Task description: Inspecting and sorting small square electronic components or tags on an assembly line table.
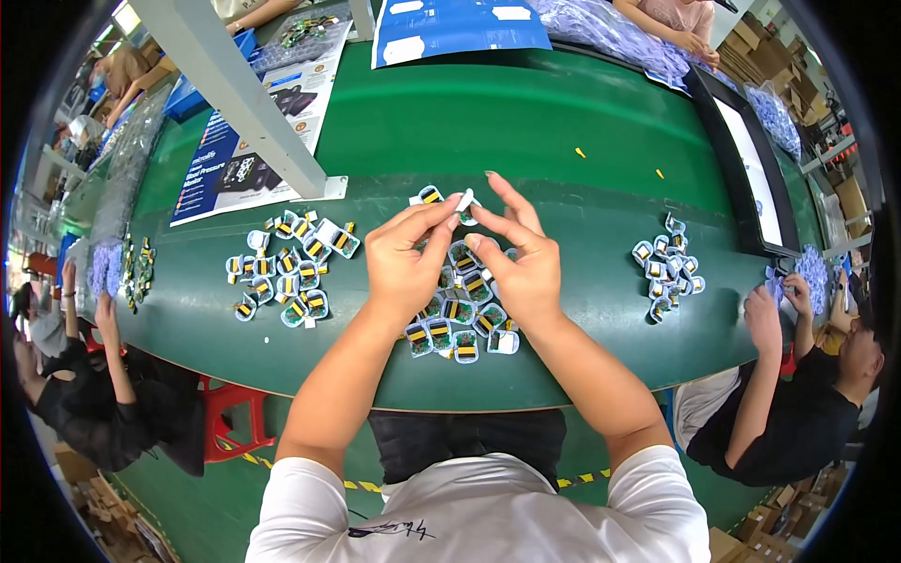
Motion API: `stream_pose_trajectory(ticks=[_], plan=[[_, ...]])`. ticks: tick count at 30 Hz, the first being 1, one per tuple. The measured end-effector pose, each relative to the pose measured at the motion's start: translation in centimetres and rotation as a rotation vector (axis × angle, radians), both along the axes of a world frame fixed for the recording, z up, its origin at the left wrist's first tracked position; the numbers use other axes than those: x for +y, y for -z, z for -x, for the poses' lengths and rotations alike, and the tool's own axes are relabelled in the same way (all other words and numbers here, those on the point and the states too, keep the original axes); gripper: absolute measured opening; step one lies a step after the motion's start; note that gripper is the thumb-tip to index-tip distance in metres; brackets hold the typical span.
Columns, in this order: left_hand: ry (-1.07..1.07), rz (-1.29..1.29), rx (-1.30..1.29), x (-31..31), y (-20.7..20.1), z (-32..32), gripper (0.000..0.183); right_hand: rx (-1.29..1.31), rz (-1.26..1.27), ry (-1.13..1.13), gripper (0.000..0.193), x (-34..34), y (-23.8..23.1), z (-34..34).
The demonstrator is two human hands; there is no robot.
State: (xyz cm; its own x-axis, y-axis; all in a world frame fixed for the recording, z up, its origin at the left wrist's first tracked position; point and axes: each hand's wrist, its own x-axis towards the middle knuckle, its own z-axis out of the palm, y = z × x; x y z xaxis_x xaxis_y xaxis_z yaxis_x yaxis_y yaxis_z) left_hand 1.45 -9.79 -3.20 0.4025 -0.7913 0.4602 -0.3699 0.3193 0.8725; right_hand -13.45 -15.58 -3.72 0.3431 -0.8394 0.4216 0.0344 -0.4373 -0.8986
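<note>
Up at twelve o'clock, a blue sheet with white patches [460, 36] lies at the far side of the green table [469, 122], and at one, here are bluish-purple bundles in clear plastic [610, 38]. Over at ten, a pale metal post [239, 94] crosses in front of a printed poster [211, 178]. Swing to two: a long black tray [735, 164], white inside. Down at eight, a red stool [225, 394]; at seven, yellow-and-black floor tape [361, 486].

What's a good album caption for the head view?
Left hand and right hand meet at a small white piece, near a pile of small parts on a green table.
</note>
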Motion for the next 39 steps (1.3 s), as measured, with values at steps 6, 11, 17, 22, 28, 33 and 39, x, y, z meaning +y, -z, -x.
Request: stream_pose_trajectory(ticks=[6,11,17,22,28,33,39], plan=[[0.071,0.009,0.212,-0.5,0.9,-0.6,0.025,-0.216,-0.366,-0.221,0.034,-1.3,-1.1,1.3],[0.221,-0.102,0.363,-0.6,1.3,-0.9,0.023,-0.110,-0.234,-0.193,0.030,-3.1,-1.7,2.2],[0.250,-0.167,0.209,-0.5,0.5,-1.0,0.019,0.421,0.237,-0.155,0.019,-4.8,-3.0,4.8],[-0.266,-0.138,-0.281,-0.9,-0.3,-4.9,0.014,0.880,0.532,0.222,0.017,-7.3,-3.1,12.1],[-0.250,-0.284,-0.582,-0.3,0.7,-7.0,0.016,1.149,0.455,0.327,0.018,-7.2,-1.9,20.0],[-0.199,-0.319,-0.622,0.0,1.4,-6.6,0.015,1.133,0.503,0.393,0.023,-7.3,-1.6,19.5],[-0.236,-0.285,-0.289,-0.7,-0.2,-6.0,0.012,0.762,0.556,0.127,0.025,-5.8,-3.9,10.4]])
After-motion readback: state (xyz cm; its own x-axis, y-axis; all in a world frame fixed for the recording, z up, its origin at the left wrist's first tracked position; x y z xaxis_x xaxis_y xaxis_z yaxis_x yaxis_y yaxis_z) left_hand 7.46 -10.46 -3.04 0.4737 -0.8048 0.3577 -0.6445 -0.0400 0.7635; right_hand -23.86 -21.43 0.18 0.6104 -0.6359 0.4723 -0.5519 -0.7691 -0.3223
